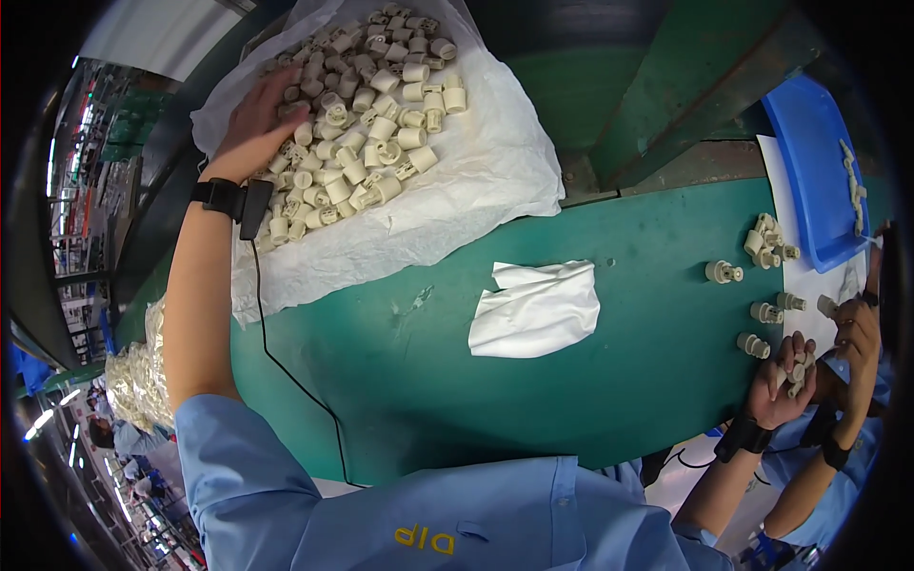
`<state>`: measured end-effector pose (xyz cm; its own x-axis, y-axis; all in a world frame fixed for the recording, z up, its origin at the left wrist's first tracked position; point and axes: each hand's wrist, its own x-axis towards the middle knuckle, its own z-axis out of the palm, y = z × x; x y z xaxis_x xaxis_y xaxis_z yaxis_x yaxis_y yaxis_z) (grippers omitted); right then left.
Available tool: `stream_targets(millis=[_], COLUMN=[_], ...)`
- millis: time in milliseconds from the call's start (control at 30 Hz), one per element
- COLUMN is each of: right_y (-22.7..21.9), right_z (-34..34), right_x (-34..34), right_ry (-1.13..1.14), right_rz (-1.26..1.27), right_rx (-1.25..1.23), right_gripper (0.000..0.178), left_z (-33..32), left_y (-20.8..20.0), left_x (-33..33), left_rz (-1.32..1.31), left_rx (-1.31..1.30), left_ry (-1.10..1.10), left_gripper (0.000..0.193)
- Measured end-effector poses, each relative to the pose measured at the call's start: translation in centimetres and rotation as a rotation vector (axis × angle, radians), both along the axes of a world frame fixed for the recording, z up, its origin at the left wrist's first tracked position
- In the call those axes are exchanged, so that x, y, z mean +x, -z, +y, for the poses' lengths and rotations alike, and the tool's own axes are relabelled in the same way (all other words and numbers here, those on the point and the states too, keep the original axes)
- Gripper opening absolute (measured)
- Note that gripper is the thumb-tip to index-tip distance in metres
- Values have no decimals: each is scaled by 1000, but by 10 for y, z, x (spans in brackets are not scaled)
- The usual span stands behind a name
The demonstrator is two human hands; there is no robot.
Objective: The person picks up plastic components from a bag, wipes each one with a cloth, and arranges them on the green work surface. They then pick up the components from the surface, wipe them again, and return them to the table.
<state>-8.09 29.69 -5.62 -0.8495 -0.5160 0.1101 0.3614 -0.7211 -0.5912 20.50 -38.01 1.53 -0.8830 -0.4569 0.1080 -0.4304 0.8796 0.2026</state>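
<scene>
— Where are the parts (367,157) sitting?
— Most are sitting heaped on the white liner (476,209), at the far left of the green table (419,381).
— Which way are those pointing?
— Every which way: long axes are crossing, wide and pronged ends facing different directions.
— And the left hand (249,124)?
— It's reaching over the heap's left side, fingers stretching among the parts, thumb standing apart. I can't tell whether it's gripping one.
— The right hand (776,400)?
— It's gripping parts in its fingers by the table's right edge. The fingers are covering too much for me to tell their long axes.
— What's lying just beyond it?
— A loose row (752,344): these are lying on their sides, long axes running roughly left to right, wide ends facing left, narrow ends pointing right. The nearest is angling slightly toward the person.
— Anything else?
— A white cloth (538,314) is lying mid-table, and a co-worker's hand (859,331) is working just beside the right hand.
</scene>
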Motion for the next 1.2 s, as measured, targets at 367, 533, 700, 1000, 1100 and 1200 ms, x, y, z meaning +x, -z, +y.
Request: stream_targets(millis=[367,533,700,1000,1100,1200], right_y=[0,-7,-17,1,1,0], right_z=[9,-2,-11,4,4,5], right_x=[-2,2,5,-1,-4,-4], right_ry=[-51,-65,-76,6,-2,-4], right_rz=[-96,-96,-87,-31,-28,-26], right_rx=[7,22,34,-27,-30,-34], right_gripper=[22,22,22,31,30,29], left_z=[28,53,42,26,38,40], left_y=[1,-18,-26,-9,-18,-22], left_x=[1,17,31,47,50,53], left_rz=[-12,-126,-234,-176,-231,-163], left_rx=[266,225,308,250,388,143], left_ry=[169,359,51,-161,-84,213], left_gripper=[48,44,50,57,52,44])
